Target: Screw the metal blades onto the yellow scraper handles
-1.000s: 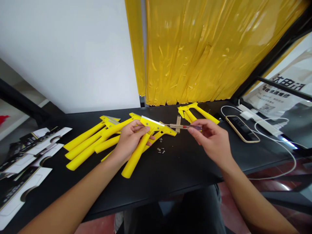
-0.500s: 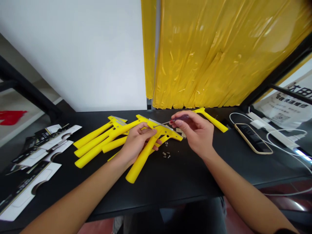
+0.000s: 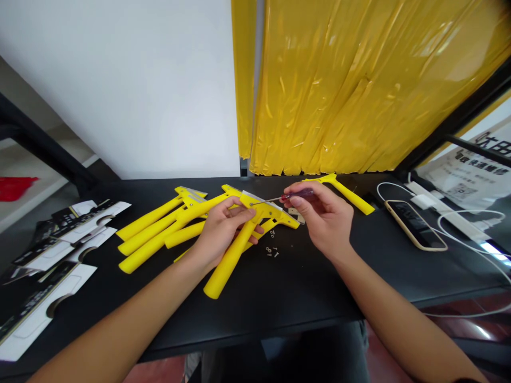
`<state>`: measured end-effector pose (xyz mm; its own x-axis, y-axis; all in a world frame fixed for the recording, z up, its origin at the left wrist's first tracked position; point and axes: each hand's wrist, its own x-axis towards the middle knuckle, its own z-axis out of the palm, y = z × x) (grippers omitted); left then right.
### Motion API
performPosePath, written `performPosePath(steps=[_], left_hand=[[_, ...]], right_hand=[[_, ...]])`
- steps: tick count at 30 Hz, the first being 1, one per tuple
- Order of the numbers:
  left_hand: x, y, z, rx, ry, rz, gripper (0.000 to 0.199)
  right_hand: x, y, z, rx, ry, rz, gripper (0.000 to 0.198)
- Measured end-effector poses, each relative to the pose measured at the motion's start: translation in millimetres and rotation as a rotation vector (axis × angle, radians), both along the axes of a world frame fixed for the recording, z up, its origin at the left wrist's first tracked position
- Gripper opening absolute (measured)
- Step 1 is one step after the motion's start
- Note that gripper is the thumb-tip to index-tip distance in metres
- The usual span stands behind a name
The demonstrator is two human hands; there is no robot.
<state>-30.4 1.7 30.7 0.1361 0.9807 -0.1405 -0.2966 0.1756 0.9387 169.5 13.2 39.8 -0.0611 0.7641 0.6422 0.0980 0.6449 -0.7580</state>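
My left hand is closed around a yellow scraper, near where its handle meets the wide head. A metal blade strip runs along that head, which points up and to the right. In my right hand is a screwdriver with a dark purple-red handle. Its thin shaft reaches left, and the tip meets a screw at the left end of the scraper head. Several more yellow scrapers lie in a pile to the left, partly behind my left hand. Small screws and nuts are scattered on the black table below the head.
Another yellow scraper lies behind my right hand. A phone rests at the right, beside a white power strip and loose cables. Printed card sleeves are stacked at the left. Yellow plastic film hangs behind the table.
The screwdriver tip stays on the screw at the scraper head; my right hand has shifted very slightly. The view has moved a little, and my left hand keeps its grip.
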Motion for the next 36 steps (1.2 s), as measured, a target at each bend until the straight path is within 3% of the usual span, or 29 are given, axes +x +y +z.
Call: performPosePath(steps=[5,11,14,19,23,28,31,36], left_hand=[[0.1,0.7,-3.3,0.023,0.008,0.010,0.031],[-1.0,1.7,-7.8,0.054,0.059,0.038,0.031],[-0.8,1.6,-8.0,0.072,0.094,0.044,0.029],[-0.3,0.5,-9.6,0.142,0.180,0.066,0.028],[-1.3,0.8,-11.7,0.214,0.256,0.102,0.026],[-7.4,3.3,-5.5,0.307,0.356,0.198,0.025],[-12.3,3.5,0.1,0.377,0.434,0.281,0.026],[-17.9,3.1,-6.5,0.507,0.589,0.347,0.020]], right_hand=[[-0.3,-0.2,0.7,0.063,-0.043,-0.014,0.012],[0.2,-3.7,3.7,0.292,-0.231,-0.019,0.014],[0.8,-4.1,2.3,0.329,-0.310,0.013,0.014],[2.1,-2.9,-4.6,0.360,-0.309,-0.151,0.011],[4.0,-2.8,-6.2,0.316,-0.527,-0.268,0.025],[5.8,-0.1,-5.1,0.134,-0.733,-0.286,0.033],[6.3,1.2,-6.2,0.040,-0.738,-0.205,0.019],[5.4,0.2,-9.5,0.046,-0.703,-0.189,0.022]])
